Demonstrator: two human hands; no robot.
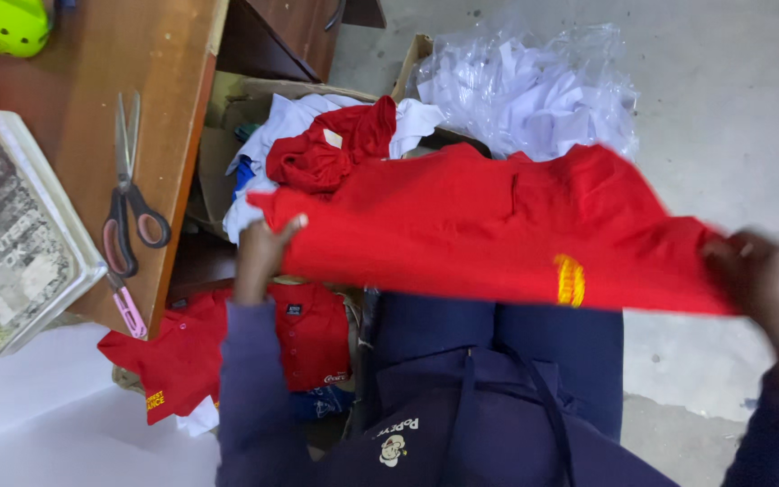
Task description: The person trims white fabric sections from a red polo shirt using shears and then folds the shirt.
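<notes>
Left hand (261,248) and right hand (755,271) are each pinching one soft red shirt (480,225) stretched flat; one pair of scissors (128,194) lying at nine o'clock.

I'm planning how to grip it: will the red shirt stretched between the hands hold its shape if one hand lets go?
Probably not. The red shirt creases between the left hand and right hand, so it looks floppy. It likely weighs little and would swing down from the remaining hand.
</notes>
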